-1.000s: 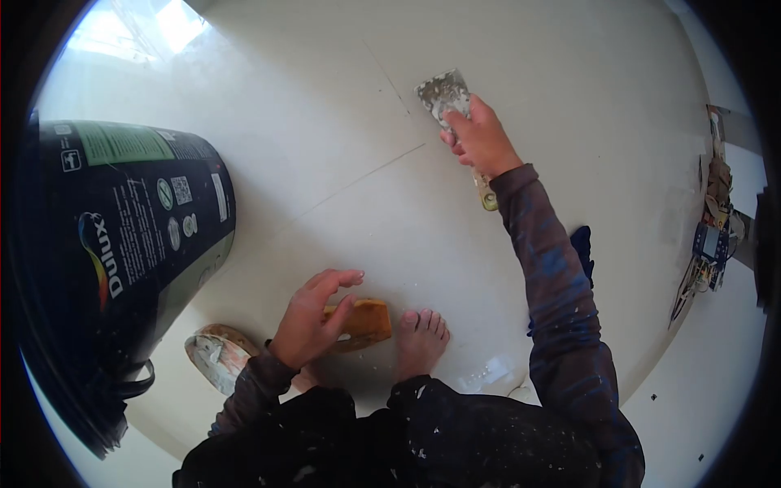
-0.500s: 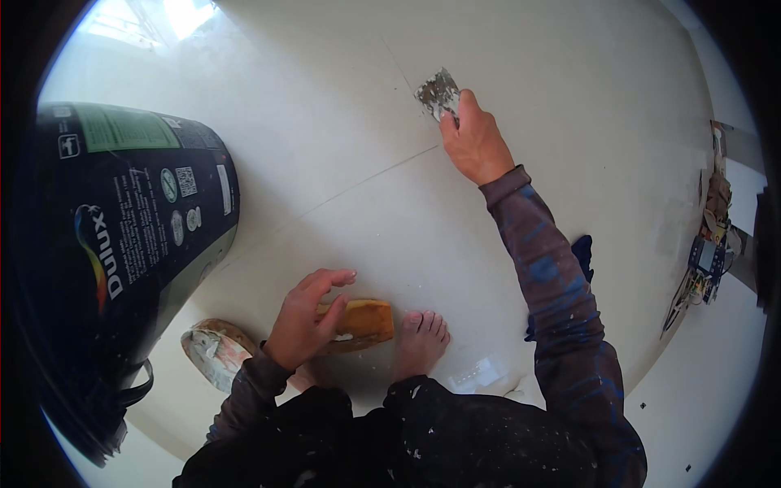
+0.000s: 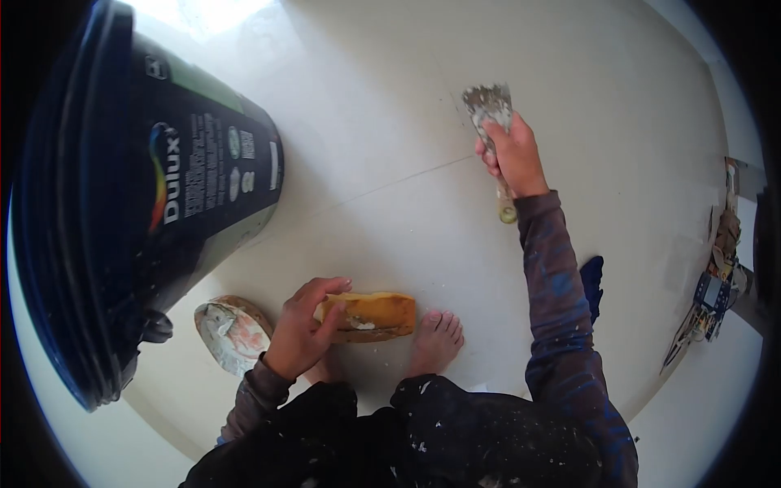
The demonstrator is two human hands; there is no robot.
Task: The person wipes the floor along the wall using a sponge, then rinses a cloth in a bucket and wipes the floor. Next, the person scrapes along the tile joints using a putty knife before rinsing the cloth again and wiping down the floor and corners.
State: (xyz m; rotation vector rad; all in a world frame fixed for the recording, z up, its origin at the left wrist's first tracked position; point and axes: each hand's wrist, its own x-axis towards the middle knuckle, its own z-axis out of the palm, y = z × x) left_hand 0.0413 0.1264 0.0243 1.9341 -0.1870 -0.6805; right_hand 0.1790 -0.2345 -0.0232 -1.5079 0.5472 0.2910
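My right hand (image 3: 514, 154) grips a putty knife (image 3: 490, 99), its flat metal blade smeared with whitish filler and pointing away from me. The rounded end of the knife's handle sticks out below my fist. The blade is over the pale floor (image 3: 382, 130), close to a thin seam line; I cannot tell whether it touches. My left hand (image 3: 303, 329) is held with thumb and fingers apart and nothing between them. Right beside it, partly covered by the fingers, is an oblong yellow-orange object (image 3: 378, 315) with a white smear. Whether it is a sponge or a cut container is unclear.
A big dark blue Dulux paint bucket (image 3: 203, 122) looms on the left. Near it lies a shallow round dish (image 3: 232, 333) with white and pinkish residue. My bare foot (image 3: 439, 340), a dark blue cloth (image 3: 592, 286) and a heap of tools (image 3: 716, 276) are also on view.
My right hand has drawn back a little toward me and tipped the putty knife, so its handle now shows. The view has shifted, with the bucket larger. My left hand stays by the yellow object.
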